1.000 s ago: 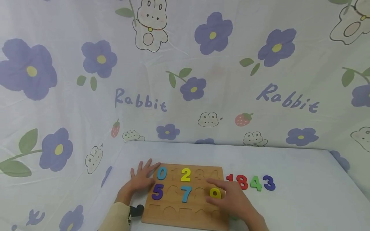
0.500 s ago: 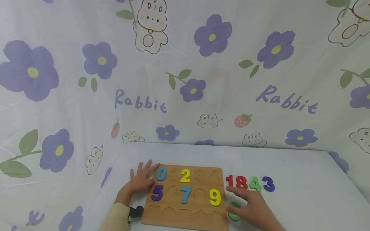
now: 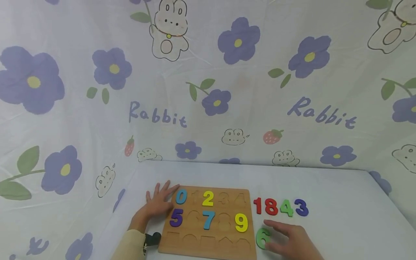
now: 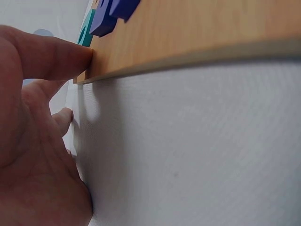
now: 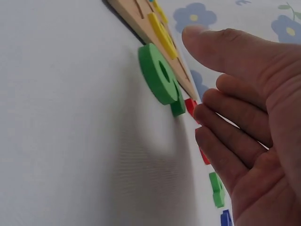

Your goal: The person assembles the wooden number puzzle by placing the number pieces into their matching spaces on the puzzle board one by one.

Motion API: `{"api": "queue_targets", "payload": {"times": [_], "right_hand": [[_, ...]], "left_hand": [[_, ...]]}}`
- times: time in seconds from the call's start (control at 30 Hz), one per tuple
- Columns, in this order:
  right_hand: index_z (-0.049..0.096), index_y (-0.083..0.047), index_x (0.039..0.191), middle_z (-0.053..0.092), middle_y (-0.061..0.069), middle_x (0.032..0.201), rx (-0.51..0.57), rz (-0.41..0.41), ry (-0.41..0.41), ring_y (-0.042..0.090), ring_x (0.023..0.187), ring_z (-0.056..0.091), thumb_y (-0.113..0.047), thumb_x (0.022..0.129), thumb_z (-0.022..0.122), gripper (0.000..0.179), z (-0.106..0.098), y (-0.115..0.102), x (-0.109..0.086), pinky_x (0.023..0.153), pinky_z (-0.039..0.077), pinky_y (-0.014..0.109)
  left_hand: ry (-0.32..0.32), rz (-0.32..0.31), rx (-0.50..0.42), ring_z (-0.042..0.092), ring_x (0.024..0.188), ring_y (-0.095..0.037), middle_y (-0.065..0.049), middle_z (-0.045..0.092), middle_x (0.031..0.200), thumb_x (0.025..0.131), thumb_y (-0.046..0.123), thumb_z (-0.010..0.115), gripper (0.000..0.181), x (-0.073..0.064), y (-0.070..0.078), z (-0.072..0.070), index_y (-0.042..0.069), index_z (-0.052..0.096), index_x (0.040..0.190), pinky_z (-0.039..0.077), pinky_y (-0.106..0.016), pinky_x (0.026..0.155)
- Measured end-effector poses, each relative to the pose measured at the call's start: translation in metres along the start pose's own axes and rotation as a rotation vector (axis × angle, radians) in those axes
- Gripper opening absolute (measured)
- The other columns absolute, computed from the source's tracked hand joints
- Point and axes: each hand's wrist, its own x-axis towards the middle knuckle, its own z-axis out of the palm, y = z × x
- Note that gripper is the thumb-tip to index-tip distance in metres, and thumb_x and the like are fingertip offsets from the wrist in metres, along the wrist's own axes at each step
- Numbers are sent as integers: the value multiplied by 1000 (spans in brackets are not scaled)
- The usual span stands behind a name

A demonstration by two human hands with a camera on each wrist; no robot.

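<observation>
A wooden number puzzle board (image 3: 211, 247) lies on the white table, with the blue 0 (image 3: 181, 196), yellow 2 (image 3: 208, 198), purple 5 (image 3: 176, 218), blue 7 (image 3: 208, 220) and yellow 9 (image 3: 241, 222) on it. My left hand (image 3: 158, 203) rests at its left edge, fingers spread; in the left wrist view the thumb (image 4: 61, 59) touches the board's side. Right of the board lies a green 6 (image 3: 261, 238). Over it hovers my right hand (image 3: 290, 238), thumb and fingers apart and holding nothing; the right wrist view shows the green 6 (image 5: 157, 75) clear of the fingers.
Beyond my right hand a row holds a red 1 (image 3: 258, 206), red 8 (image 3: 271, 207), green 4 (image 3: 287, 208) and purple 3 (image 3: 301, 207). Vacant recesses show in the board, several along its front row. A flowered cloth (image 3: 201, 68) hangs behind the table.
My right hand has moved right, from over the yellow 9 to beside the green 6, uncovering the 9, the red 1 and most of the 6. My left hand stays in place.
</observation>
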Motion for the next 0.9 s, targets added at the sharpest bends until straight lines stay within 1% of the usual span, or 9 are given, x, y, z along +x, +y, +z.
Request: {"api": "queue_targets", "payload": {"times": [0.17,0.2,0.33,0.5,0.67,0.9], "right_hand": [[77,-27,140,79,-7,132,-15,-14,-7,28,131,69,-31,76,100,68,6,3,1,106,61,54],[77,-26,140,79,-7,132,-23,-21,-5,26,130,69,-30,77,100,68,8,4,1,107,61,54],[77,-26,139,78,-9,132,-45,-23,15,22,126,69,-28,76,100,67,12,5,2,105,62,51],[78,-25,138,78,-8,132,-56,-36,18,22,125,69,-25,77,100,65,14,5,1,106,62,53],[78,-26,138,78,-8,132,-73,-42,28,25,129,69,-26,78,99,64,14,4,-1,109,60,56],[79,-28,136,79,-9,132,-82,-36,46,26,130,70,-27,78,99,61,15,3,-2,108,61,55]], "left_hand": [[-1,-8,19,-8,167,-58,-21,16,183,88,15,63,82,5,-6,4,24,47,168,-19,-84,122],[-4,-14,25,-9,167,-56,-20,15,184,88,16,62,82,6,-7,5,24,46,168,-19,-83,122],[-1,-15,31,-9,167,-57,-20,15,183,88,16,63,82,7,-10,6,23,46,168,-17,-84,122],[2,-14,43,-7,167,-57,-20,16,183,89,17,64,81,8,-12,7,23,46,168,-16,-85,122],[5,-14,39,-6,167,-58,-20,17,183,89,17,66,80,10,-13,8,23,48,167,-16,-86,121],[-1,-17,38,-7,167,-57,-20,17,183,89,18,66,80,10,-14,8,24,47,167,-16,-85,122]]}}
